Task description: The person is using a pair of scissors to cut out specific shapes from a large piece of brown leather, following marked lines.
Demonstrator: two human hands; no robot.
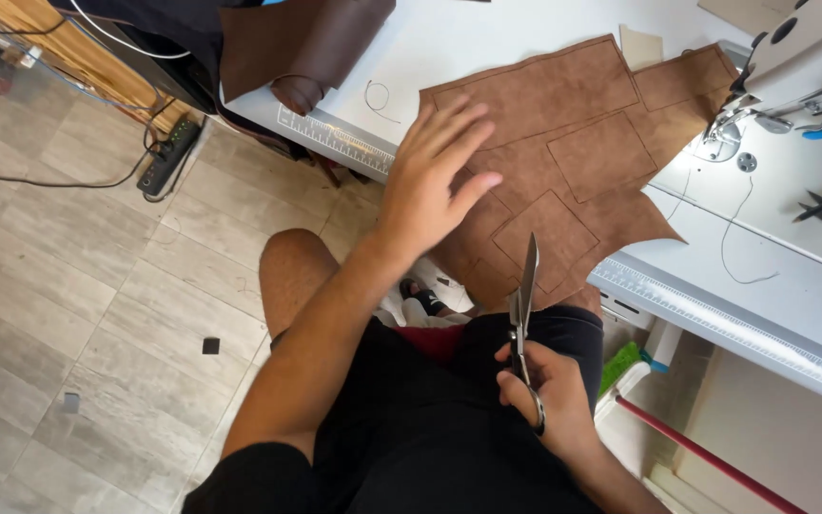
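Looking down at this from the head view, everything kind of hangs off the big brown suede-like leather piece with stitched rectangle outlines (563, 162), which lies flat on the white sewing surface (487, 38) with its lower edge hanging over the front edge toward the person's lap. Left hand (435, 181) is spread open, fingers loose and flat, pressing on the left part of the leather, so not gripping anything, just pinning it. Right hand (549, 395) sits below the leather, over the lap, with its grip closed through the handles of long silver metal scissors (525, 305). The scissors' long axis runs almost straight up from the hand, tips pointing into the overhanging lower edge of the leather, right by one of the stitched rectangles; blades look nearly closed. So the leather is directly ahead of the blades, and the right hand is the nearer one to that edge. Right of the leather there's a white sewing machine (801, 67), and above-left of it a dark brown leather roll (302, 48).
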